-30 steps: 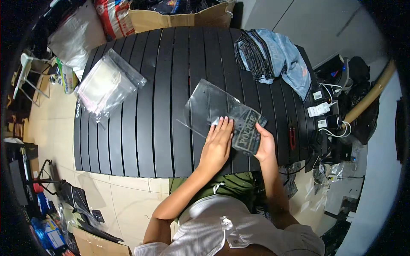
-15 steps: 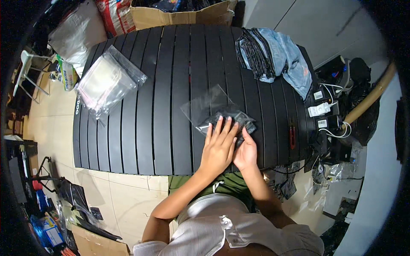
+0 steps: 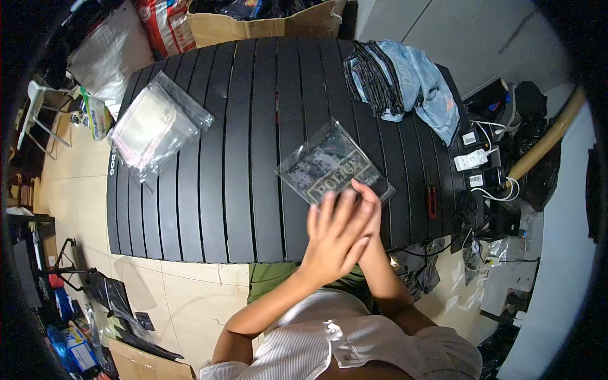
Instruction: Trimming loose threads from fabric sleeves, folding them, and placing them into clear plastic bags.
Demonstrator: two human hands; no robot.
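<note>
A clear plastic bag [image 3: 296, 158] lies at a slant on the black slatted table in front of me. Inside it sits a flat dark grey camouflage piece [image 3: 342, 166] with pale lettering, perhaps a cloth patch. My left hand [image 3: 335, 237], slightly blurred, is over the bag's near edge with its fingers apart and nothing in them. Beside and partly beneath it is my right hand [image 3: 372, 212], one fingertip at the bag's near right part. The left hand hides most of the right hand's fingers, so I cannot tell whether they grip the bag.
A stack of clear plastic bags [image 3: 155, 120] lies at the table's left. Folded blue and dark cloth [image 3: 405, 85] rests at the far right. A red-handled small tool [image 3: 432, 202] lies near the right edge, by white plugs and cables [image 3: 472, 160]. A cardboard box [image 3: 266, 26] stands beyond the table.
Both hands have drawn back toward me from the bag's middle. The bag now shows flatter, with the camouflage piece spread out and uncovered.
</note>
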